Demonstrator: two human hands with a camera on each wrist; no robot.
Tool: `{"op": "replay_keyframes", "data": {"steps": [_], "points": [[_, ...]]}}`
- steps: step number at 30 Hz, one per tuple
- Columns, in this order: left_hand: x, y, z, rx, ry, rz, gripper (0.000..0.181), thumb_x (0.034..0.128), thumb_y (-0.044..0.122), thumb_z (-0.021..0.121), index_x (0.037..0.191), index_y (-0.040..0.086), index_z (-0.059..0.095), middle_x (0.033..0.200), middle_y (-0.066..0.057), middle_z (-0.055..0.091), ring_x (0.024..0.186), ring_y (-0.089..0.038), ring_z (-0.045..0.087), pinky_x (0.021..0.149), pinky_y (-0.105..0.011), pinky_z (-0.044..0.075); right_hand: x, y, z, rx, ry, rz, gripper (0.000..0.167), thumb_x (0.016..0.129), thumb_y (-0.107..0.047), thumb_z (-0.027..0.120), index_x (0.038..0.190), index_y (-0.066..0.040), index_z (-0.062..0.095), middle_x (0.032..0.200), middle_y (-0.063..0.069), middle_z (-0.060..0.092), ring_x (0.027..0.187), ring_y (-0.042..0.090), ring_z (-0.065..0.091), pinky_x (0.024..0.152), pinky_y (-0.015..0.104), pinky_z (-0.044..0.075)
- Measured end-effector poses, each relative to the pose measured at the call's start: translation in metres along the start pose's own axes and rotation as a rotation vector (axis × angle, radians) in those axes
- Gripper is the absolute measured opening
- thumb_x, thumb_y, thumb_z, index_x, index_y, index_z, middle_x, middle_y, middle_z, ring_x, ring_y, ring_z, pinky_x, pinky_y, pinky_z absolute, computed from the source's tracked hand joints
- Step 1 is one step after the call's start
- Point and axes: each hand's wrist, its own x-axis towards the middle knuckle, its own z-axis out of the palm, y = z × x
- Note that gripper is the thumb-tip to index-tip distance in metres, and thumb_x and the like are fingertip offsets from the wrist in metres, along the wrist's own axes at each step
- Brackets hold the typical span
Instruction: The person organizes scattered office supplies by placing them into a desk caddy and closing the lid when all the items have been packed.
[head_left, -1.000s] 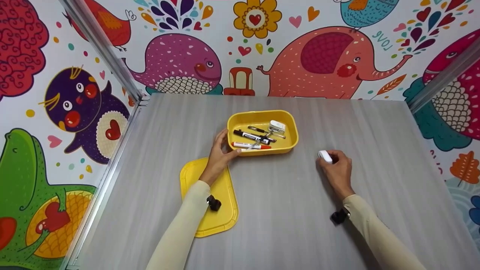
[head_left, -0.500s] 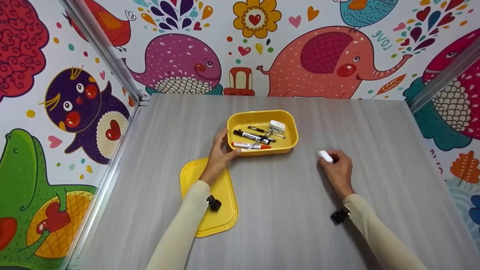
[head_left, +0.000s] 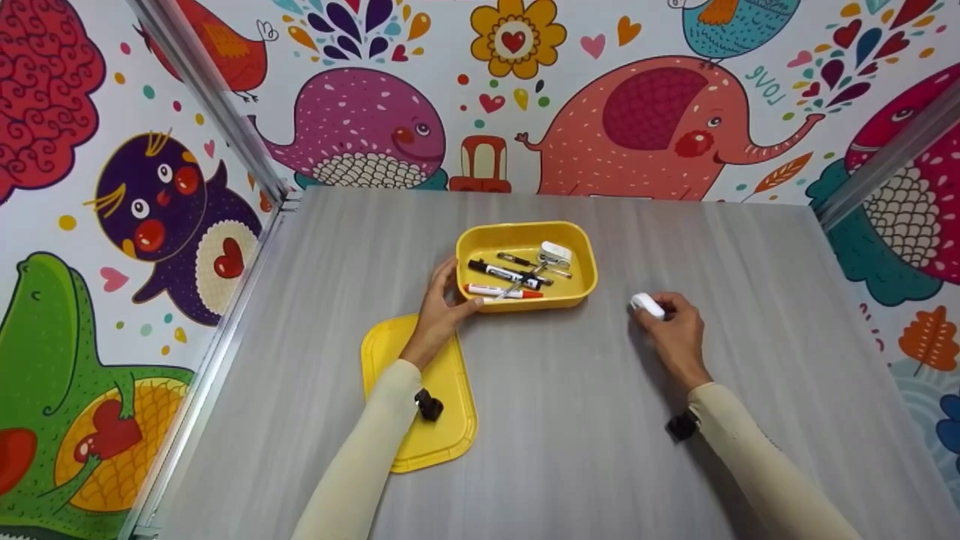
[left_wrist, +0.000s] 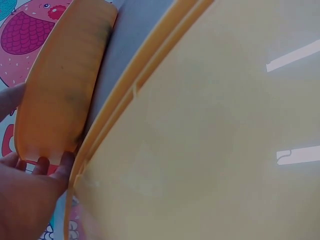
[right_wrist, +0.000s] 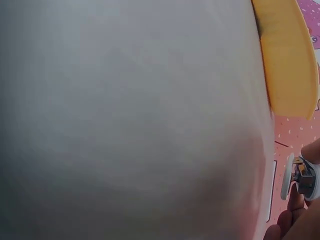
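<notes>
A yellow plastic box (head_left: pixel 526 304) stands at the middle of the table. My left hand (head_left: pixel 437 311) grips its near left corner, thumb on the front side and fingers along the left end. In the left wrist view, the fingers (left_wrist: pixel 64 167) touch the box wall (left_wrist: pixel 62 80). My right hand (head_left: pixel 677 334), right of the box, pinches a small white tool with metal inner parts (head_left: pixel 646 305). The right wrist view shows its metal mechanism (right_wrist: pixel 302 176) between two white parts; its exact kind is unclear.
Inside the box lie a black marker (head_left: pixel 504 274), a red-capped marker (head_left: pixel 502 291), a black pen (head_left: pixel 514 259) and another white item with metal parts (head_left: pixel 555 251). A yellow lid (head_left: pixel 446 420) lies under my left forearm. Printed walls (head_left: pixel 360 120) border the grey table (head_left: pixel 555 420).
My right hand has risen slightly and shifted a little leftward toward the box with the white tool. The left hand and the box stay in place.
</notes>
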Motion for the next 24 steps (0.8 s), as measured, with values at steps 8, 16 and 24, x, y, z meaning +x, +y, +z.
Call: {"op": "replay_keyframes", "data": {"steps": [8, 16, 24], "points": [[-0.001, 0.002, 0.001, 0.013, 0.001, 0.008, 0.093, 0.0932, 0.0, 0.084, 0.171, 0.001, 0.033, 0.178, -0.013, 0.027, 0.16, -0.034, 0.034, 0.129, -0.05, 0.036, 0.007, -0.017, 0.002, 0.065, -0.001, -0.004, 0.025, 0.095, -0.007, 0.082, 0.117, 0.004, 0.074, 0.108, 0.015, 0.071, 0.09, 0.017, 0.059, 0.07, 0.018, 0.049], [-0.001, 0.002, 0.001, 0.044, 0.01, -0.012, 0.092, 0.0932, 0.0, 0.083, 0.171, 0.002, 0.034, 0.177, -0.012, 0.027, 0.161, -0.032, 0.033, 0.131, -0.046, 0.033, 0.014, -0.033, 0.008, 0.076, -0.016, 0.007, 0.026, 0.096, -0.011, 0.082, 0.117, 0.003, 0.074, 0.11, 0.014, 0.07, 0.09, 0.018, 0.058, 0.074, 0.022, 0.047], [-0.001, 0.002, 0.001, 0.007, 0.007, -0.009, 0.093, 0.093, -0.003, 0.082, 0.171, 0.0, 0.032, 0.178, -0.013, 0.026, 0.161, -0.032, 0.033, 0.13, -0.045, 0.035, 0.02, -0.043, 0.019, 0.085, -0.036, -0.036, 0.024, 0.095, -0.01, 0.083, 0.114, 0.002, 0.075, 0.107, 0.012, 0.071, 0.09, 0.018, 0.058, 0.076, 0.023, 0.046]]}}
